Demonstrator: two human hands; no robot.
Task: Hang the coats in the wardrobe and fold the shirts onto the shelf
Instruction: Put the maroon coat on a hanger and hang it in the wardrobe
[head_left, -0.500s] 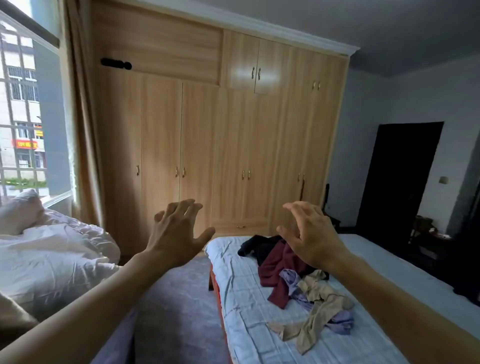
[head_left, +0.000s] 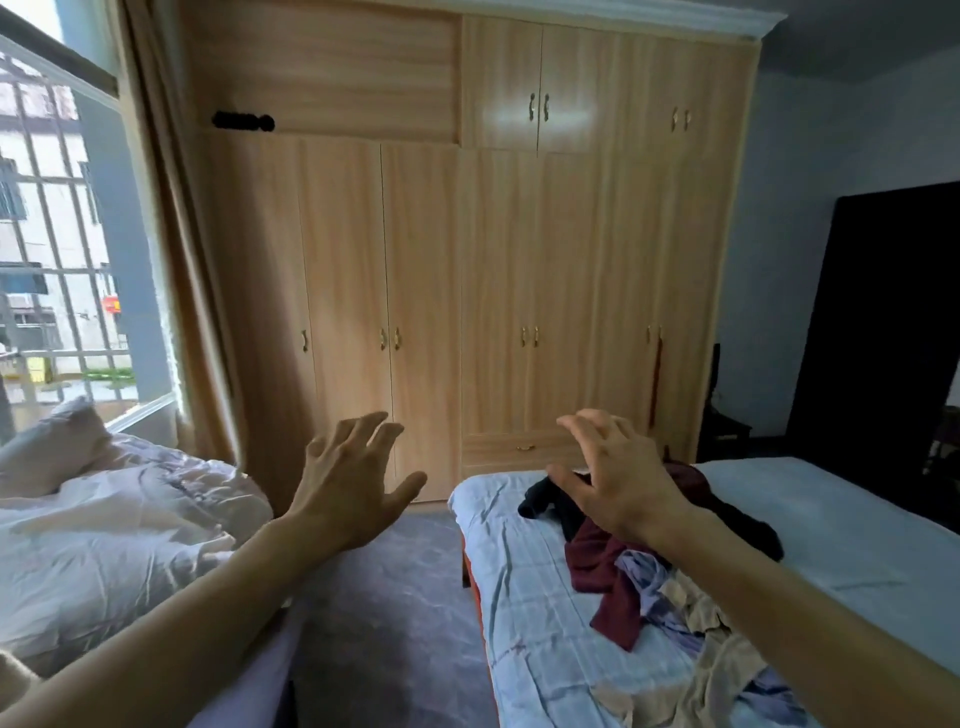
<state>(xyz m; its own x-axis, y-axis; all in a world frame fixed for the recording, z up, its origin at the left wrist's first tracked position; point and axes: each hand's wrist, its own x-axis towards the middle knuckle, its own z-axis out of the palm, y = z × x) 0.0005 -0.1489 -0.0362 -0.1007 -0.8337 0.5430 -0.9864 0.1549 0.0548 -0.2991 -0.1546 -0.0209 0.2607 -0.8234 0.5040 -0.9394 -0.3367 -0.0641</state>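
Below your right grip (head_left: 618, 483), the clothes heap (head_left: 597, 571) lies on the bed (head_left: 519, 649); left grip (head_left: 353, 488) likewise spread, empty; wardrobe (head_left: 519, 260) shut ahead.

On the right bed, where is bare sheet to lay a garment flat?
Bare sheet runs left of the clothes pile, along the floor-side edge, and right of it toward the dark doorway. The middle strip is crowded with heaped garments.

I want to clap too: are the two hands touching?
Apart. The head view shows the wardrobe plainly between the left hand and the right hand.
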